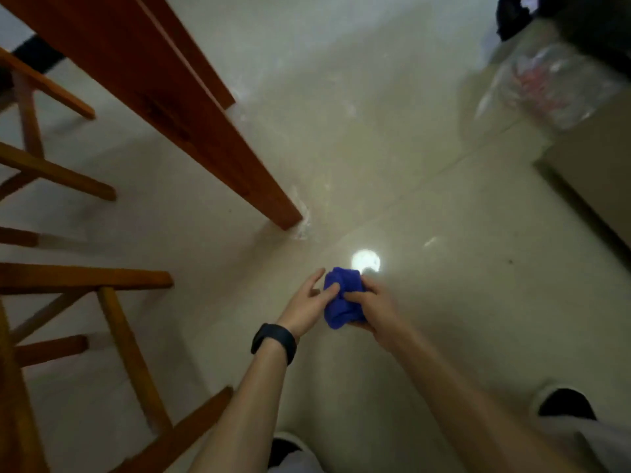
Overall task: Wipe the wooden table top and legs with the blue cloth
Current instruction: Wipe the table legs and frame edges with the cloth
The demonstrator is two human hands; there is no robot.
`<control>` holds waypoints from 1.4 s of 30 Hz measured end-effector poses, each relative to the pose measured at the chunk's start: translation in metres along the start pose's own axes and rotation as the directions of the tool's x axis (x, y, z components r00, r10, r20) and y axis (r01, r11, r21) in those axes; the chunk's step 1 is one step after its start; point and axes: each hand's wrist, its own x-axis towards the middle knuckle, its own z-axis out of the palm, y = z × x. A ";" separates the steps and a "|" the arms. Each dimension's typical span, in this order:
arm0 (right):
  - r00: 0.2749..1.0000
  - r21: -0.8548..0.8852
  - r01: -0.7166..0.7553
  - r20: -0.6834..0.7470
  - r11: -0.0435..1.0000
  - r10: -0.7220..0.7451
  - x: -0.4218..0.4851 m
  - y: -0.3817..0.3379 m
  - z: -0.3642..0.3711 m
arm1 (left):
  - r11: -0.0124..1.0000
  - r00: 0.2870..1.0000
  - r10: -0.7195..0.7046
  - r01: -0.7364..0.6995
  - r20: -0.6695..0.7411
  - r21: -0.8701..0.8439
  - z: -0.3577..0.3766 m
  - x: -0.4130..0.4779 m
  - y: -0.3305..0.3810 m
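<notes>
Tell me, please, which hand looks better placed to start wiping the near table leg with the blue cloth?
Probably the right hand: it grips the bunched blue cloth, while the left hand only touches it with straight fingers. The table leg stands ahead to the left.

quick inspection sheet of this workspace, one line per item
surface: pale glossy floor with a bright light reflection.
job's things: blue cloth bunched between both hands; wooden table leg ahead, not touched.
clutter: clear plastic bag on a cardboard box.
grippers: right hand grips the cloth; left hand touches it, fingers loosely spread.
cables: nothing seen.
surroundings: wooden chair legs at left, dark object top right.
</notes>
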 end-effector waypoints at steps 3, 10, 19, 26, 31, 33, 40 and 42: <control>0.987 -0.082 -0.152 0.031 0.985 0.155 -0.056 0.014 -0.020 | 0.987 0.993 -0.119 0.119 0.013 -0.108 0.032 -0.030 -0.021; 0.913 -0.323 -0.399 -0.051 0.858 0.405 -0.253 -0.018 -0.063 | 0.928 0.920 -0.359 0.333 0.158 0.168 0.078 -0.204 -0.010; 0.966 -0.405 -0.148 0.136 0.902 0.220 -0.494 -0.181 -0.061 | 0.942 0.983 -0.182 0.178 0.014 -0.286 0.082 -0.456 0.127; 0.872 -0.728 0.447 0.484 0.520 -0.073 -0.594 -0.270 0.014 | 0.754 0.982 -0.121 -0.004 -0.145 -0.656 0.045 -0.579 0.201; 0.721 -0.707 0.692 0.686 0.146 -0.097 -0.652 -0.261 0.091 | 0.643 0.966 -0.073 -0.145 -0.248 -0.752 -0.005 -0.669 0.167; 0.685 -0.685 0.728 0.725 0.035 -0.077 -0.674 -0.241 0.126 | 0.659 0.955 -0.062 -0.180 -0.291 -0.730 -0.027 -0.701 0.137; 0.619 -0.566 0.776 0.768 -0.278 0.165 -0.711 -0.111 0.238 | 0.910 0.858 -0.228 0.020 -0.460 -0.413 -0.105 -0.775 -0.054; 0.620 -0.527 0.772 0.747 -0.355 0.240 -0.721 -0.070 0.269 | 0.929 0.816 -0.293 0.120 -0.499 -0.350 -0.125 -0.799 -0.110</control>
